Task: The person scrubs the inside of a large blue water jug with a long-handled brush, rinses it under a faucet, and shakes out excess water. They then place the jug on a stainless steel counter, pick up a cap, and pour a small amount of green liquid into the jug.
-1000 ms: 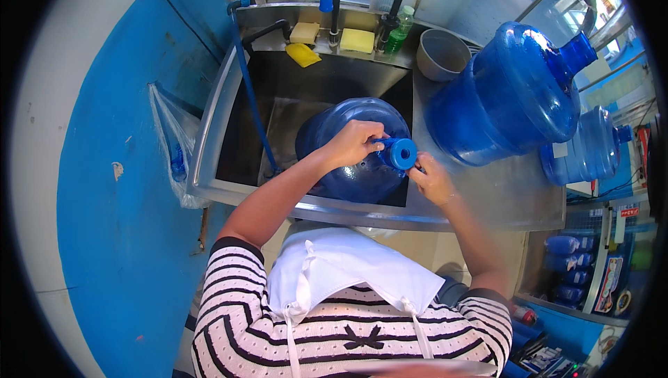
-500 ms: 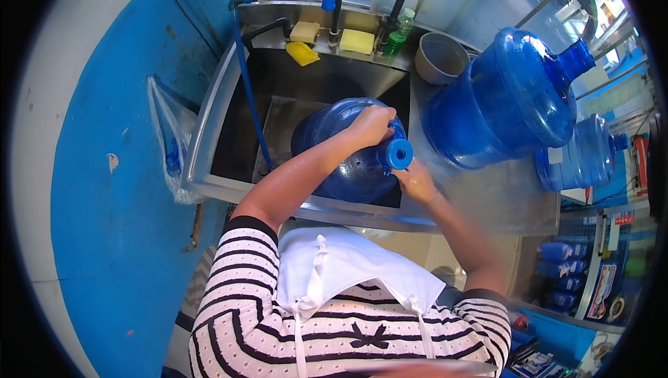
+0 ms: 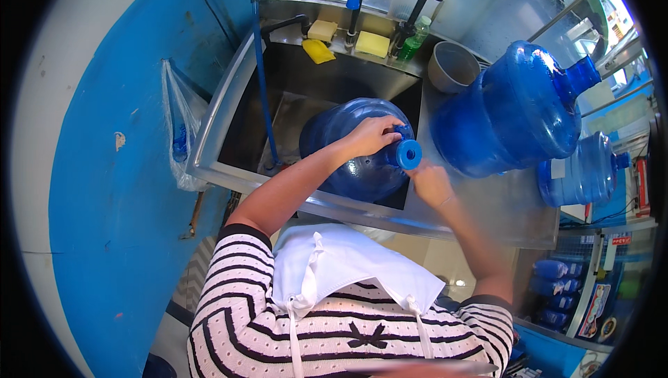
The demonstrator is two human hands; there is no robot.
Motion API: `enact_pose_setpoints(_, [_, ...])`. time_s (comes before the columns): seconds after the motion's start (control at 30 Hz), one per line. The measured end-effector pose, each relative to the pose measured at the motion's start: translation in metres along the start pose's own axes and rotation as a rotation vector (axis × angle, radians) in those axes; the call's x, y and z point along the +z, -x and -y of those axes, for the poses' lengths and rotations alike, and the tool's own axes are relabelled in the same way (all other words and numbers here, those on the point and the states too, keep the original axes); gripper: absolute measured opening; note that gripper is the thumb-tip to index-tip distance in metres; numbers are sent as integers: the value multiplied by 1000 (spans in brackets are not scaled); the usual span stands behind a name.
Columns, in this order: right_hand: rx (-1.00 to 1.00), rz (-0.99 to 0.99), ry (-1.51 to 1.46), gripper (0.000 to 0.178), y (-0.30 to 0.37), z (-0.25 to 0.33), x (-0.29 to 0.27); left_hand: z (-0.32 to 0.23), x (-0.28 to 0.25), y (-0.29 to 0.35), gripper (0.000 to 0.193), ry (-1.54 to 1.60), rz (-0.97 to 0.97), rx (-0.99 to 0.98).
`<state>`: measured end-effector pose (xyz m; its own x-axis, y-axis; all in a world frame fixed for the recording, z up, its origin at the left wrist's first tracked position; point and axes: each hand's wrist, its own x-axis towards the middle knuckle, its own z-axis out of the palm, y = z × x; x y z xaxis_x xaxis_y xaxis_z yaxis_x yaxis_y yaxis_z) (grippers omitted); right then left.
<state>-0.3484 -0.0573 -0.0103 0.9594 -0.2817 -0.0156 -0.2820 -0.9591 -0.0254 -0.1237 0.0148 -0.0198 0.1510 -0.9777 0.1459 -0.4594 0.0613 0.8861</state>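
A large blue water jug [image 3: 341, 124] lies tilted in the steel sink [image 3: 236, 143], its open mouth [image 3: 409, 155] facing me to the right. My left hand [image 3: 370, 137] is on the jug beside its neck, fingers bent and gripping the part just behind the mouth. Just below and right of the mouth, my right hand [image 3: 431, 185] is close against the neck. Motion smears it, and its fingertips are partly hidden, so their grip is unclear.
A bigger-looking blue jug [image 3: 504, 117] stands on the steel counter to the right, another jug [image 3: 581, 169] beyond it. Behind the sink sit a grey bowl [image 3: 451, 68], a green bottle [image 3: 415, 38], sponges [image 3: 372, 45] and a yellow cloth [image 3: 318, 51]. A blue pipe [image 3: 261, 79] reaches into the sink.
The whole view has shifted slightly, with the jug staying put in the sink. My left hand's fingers have slid a little nearer to me along the neck. The right hand remains near the mouth.
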Motion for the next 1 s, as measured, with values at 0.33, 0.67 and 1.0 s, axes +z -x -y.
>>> enact_pose_setpoints(0.33, [235,77,251,9,-9,-42,11,0,2,5,19,35,-75,-28])
enact_pose_setpoints(0.67, [246,200,-181,10,13,17,-81,-6,-6,53,25,-12,-400,249])
enact_pose_setpoints(1.0, [-67,29,-1055,20,-100,169,-71,95,-180,267,24,-221,-1217,-106])
